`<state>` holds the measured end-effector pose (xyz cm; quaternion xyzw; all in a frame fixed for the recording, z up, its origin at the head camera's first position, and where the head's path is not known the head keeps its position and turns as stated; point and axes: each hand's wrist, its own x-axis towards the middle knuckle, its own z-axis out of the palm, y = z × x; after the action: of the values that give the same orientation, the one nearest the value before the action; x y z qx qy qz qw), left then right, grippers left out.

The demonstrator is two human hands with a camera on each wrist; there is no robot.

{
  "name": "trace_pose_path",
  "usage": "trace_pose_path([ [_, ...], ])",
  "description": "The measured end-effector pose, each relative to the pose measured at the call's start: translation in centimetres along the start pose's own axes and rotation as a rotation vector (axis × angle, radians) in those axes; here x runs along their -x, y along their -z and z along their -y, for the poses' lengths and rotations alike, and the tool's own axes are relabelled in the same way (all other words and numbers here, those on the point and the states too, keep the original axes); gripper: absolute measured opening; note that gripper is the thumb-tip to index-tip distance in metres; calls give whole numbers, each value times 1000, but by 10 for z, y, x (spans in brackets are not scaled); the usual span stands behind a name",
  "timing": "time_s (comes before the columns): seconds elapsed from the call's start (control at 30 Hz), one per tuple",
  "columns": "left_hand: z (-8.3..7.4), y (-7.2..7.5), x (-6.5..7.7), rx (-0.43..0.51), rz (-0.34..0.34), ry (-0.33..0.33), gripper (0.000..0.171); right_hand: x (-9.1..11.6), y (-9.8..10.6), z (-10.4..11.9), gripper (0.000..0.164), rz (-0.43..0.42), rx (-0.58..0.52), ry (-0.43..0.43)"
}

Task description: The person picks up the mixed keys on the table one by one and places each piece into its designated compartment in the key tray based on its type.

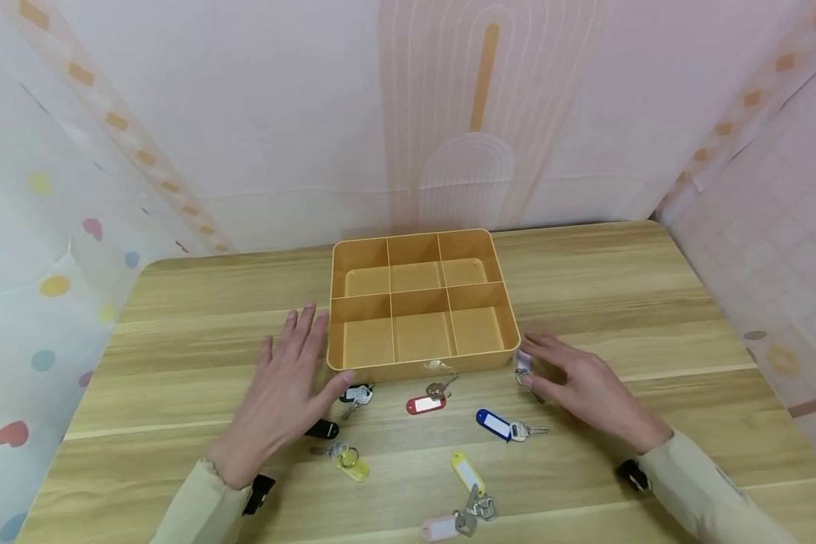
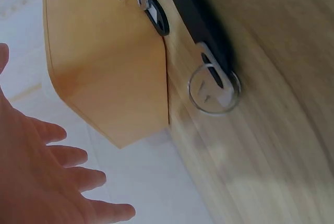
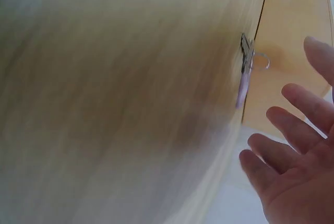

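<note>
A yellow-orange divided organizer box (image 1: 381, 372) stands at the table's middle, its several compartments bare inside. My left hand (image 1: 279, 385) spreads its fingers beside the box's left side, holding nothing. Near its thumb lies a key with a black tag (image 2: 159, 20); a black fob with a ring (image 2: 209, 31) lies partly under the hand in the head view. My right hand (image 1: 588, 385) hovers at the box's front right corner, fingers loosely bent and apart in the right wrist view. Just beyond its fingertips, a key with a light purple tag (image 3: 243, 89) lies against the box.
Between the hands lie keys with a red tag (image 1: 425, 405) and a blue tag (image 1: 493, 425). Nearer the front are yellow tags (image 1: 468, 473) with keys and a pink tag (image 1: 440, 529). A patterned cloth wall (image 1: 279, 151) rises behind the wooden table (image 1: 197, 340).
</note>
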<state>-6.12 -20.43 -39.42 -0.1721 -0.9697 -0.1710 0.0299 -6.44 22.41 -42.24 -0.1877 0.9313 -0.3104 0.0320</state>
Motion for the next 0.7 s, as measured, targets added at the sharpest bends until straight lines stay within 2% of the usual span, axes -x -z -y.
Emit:
trace_pose_path([
  [0.23,-3,-2,-7,-7,57,29,96,-4,-6,-3,38,-26,-59,-20],
  [0.43,-2,-6,-8,-29,67,32,98,-6,-9,-5,28,-33,-76,0],
  [0.7,-3,-12,-5,-25,75,19,98,-10,-12,-2,18,-50,8,72],
])
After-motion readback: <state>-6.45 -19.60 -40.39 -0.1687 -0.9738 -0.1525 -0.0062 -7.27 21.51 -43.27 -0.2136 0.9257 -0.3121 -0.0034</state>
